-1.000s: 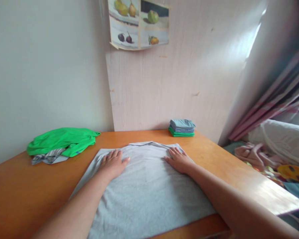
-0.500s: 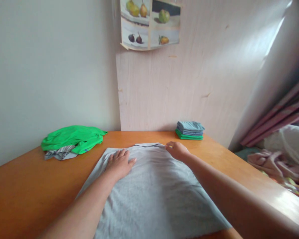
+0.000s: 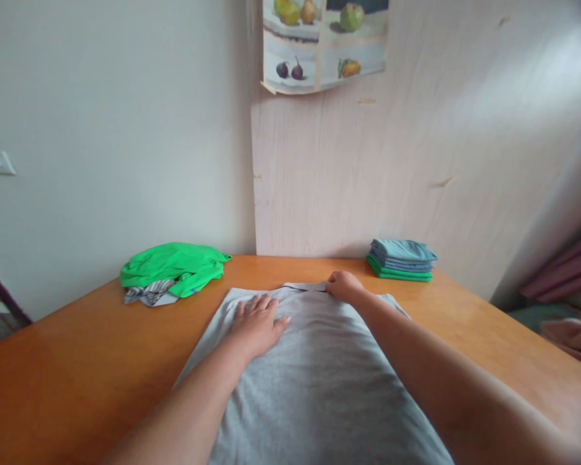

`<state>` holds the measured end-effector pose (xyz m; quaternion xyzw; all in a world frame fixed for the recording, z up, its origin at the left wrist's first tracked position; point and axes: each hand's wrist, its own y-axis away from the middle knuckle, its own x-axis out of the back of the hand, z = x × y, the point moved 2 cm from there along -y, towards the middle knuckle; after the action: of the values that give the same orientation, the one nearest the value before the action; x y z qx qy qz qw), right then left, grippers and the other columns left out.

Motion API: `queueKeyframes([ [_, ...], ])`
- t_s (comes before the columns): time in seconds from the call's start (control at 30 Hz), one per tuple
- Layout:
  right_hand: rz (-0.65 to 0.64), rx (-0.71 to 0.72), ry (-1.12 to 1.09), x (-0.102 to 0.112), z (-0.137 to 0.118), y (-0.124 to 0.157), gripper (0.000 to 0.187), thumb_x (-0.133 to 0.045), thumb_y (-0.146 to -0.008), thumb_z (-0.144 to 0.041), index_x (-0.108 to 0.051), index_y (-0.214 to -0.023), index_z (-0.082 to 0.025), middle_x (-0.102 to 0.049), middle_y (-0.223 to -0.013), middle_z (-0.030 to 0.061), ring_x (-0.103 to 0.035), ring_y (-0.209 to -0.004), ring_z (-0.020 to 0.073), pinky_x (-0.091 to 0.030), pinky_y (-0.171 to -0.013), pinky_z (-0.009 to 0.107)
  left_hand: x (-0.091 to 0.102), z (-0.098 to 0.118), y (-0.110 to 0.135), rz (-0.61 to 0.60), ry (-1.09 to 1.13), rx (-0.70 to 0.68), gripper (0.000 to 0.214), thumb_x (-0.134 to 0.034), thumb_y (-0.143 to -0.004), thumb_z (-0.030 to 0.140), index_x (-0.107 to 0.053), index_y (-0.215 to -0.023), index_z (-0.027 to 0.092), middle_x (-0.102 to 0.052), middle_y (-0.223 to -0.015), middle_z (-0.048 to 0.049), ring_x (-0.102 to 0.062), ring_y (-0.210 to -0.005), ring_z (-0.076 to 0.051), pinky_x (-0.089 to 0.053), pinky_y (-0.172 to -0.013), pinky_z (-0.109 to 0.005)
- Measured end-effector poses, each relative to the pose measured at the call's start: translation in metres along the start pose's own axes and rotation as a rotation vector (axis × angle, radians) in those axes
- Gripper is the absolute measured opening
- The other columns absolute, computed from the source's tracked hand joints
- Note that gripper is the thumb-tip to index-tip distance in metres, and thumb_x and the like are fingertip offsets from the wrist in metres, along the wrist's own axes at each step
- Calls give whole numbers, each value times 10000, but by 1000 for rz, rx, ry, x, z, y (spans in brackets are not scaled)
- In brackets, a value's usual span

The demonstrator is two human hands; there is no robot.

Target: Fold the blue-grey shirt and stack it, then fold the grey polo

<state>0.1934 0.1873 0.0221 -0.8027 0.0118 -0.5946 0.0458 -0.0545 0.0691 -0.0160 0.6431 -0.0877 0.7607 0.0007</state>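
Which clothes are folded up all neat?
The blue-and-green stack on the right; the green heap is crumpled, and the grey shirt lies spread flat.

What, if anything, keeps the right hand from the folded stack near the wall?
Probably yes, it can reach: the right hand grips the grey shirt at its collar, and only bare table lies between it and the folded stack.

grey shirt (image 3: 314, 381), spread flat on orange table (image 3: 77, 361), collar edge pinched

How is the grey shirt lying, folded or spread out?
Spread out: the grey shirt lies flat on the table, left hand pressing it, right hand pinching its collar.
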Motion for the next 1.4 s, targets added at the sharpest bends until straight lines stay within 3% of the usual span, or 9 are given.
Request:
queueKeyframes([
  [0.13, 56, 141, -47, 10, -2, 20, 229, -560, -833, -212, -712, -1003, -203, -737, -1009, 66, -646, -926, 193, -419, -721, 259, 2, 2, 1, -3, -3, -4, 701, -316, -957, 673, -429, -1522, 273, -339, -1643, -87, -243, -1526, -334, -158, -1208, -601],
  [0.23, 97, 349, -71, 17, -3, 52, 196, -549, -785, -137, -683, -916, -194, -708, -940, 50, -613, -883, 175, -397, -730, 247, 3, 3, 1, 6, -6, -11, 680, -336, -958, 659, -457, -1500, 267, -351, -1637, -91, -252, -1522, -341, -178, -1203, -605],
  [0.3, 80, 517, -78, 19, -4, 76, 223, -541, -733, -86, -667, -879, -195, -683, -902, 42, -598, -867, 173, -393, -748, 243, 3, 4, 1, 15, -4, -11, 660, -350, -956, 654, -479, -1479, 273, -365, -1631, -89, -255, -1521, -343, -180, -1204, -600],
  [0.4, 6, 617, -35, 14, -3, 101, 240, -538, -716, -71, -659, -879, -200, -670, -919, 48, -594, -888, 188, -397, -781, 256, 3, 5, 0, 18, -6, -14, 646, -354, -958, 645, -499, -1460, 266, -386, -1619, -97, -261, -1518, -347, -181, -1203, -604],
  [0.63, -19, 590, -85, 4, 2, 107, 252, -535, -698, -64, -644, -882, -196, -661, -939, 57, -594, -934, 205, -412, -826, 267, 3, 4, 1, 35, -17, -30, 659, -340, -964, 646, -497, -1465, 247, -397, -1611, -106, -273, -1511, -357, -204, -1192, -612],
  [1.1, 10, 603, -190, 9, 10, 107, 241, -585, -745, -104, -665, -958, -186, -667, -975, 56, -603, -899, 183, -444, -790, 254, 6, 4, 1, 2, -2, -14, 655, -360, -962, 641, -482, -1476, 253, -393, -1614, -101, -264, -1517, -345, -192, -1200, -605],
  [1.27, 13, 564, -288, 18, 18, 103, 160, -614, -859, -298, -692, -964, -205, -705, -957, 49, -636, -867, 186, -464, -772, 269, 8, -3, -4, 134, 35, -84, 549, -445, -973, 562, -564, -1394, 230, -524, -1518, -114, -436, -1426, -304, -316, -1167, -463],
  [1.4, 148, 323, -227, 26, 44, 86, 180, -524, -887, -272, -694, -874, -213, -729, -856, 35, -644, -779, 175, -431, -684, 256, 15, -21, -13, 288, 75, -39, 445, -429, -1003, 425, -615, -1316, 170, -645, -1364, -139, -579, -1286, -266, -406, -1084, -365],
])
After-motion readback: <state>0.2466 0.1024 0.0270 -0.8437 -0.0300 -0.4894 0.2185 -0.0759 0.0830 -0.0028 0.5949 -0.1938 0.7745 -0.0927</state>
